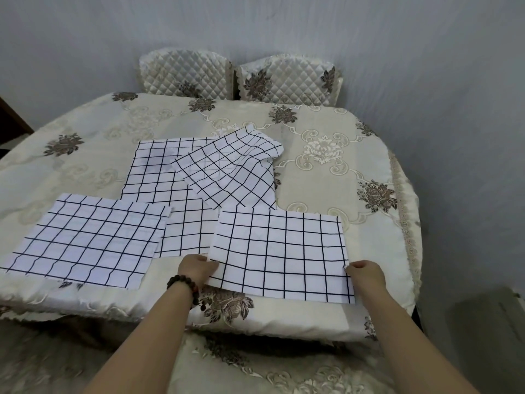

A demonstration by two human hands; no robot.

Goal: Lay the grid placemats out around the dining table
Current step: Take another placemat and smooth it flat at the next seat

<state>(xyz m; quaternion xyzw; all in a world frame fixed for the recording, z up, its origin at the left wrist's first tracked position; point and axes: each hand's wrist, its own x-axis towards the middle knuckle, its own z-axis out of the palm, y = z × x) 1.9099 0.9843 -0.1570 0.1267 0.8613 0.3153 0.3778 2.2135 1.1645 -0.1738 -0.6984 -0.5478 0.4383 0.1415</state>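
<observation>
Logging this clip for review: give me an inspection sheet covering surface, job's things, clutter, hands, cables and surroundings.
Surface: dining table under a cream floral tablecloth.
Job's things: left placemat flat at the near edge; right placemat in both hands; middle placemat partly covered; rumpled placemat askew on it.
Clutter: nothing seen.
Hands: left hand, with bead bracelet, and right hand pinch opposite side edges of the right placemat.
Cables: nothing seen.
Surroundings: two quilted chair backs against a pale wall.

Four white, black-gridded mats lie on the table [326, 155]: left mat [85, 243] and right mat [279, 254] flat at the near edge, middle mat [159, 177] flat behind them, partly covered, rumpled mat [230, 172] overlapping its far right corner
</observation>
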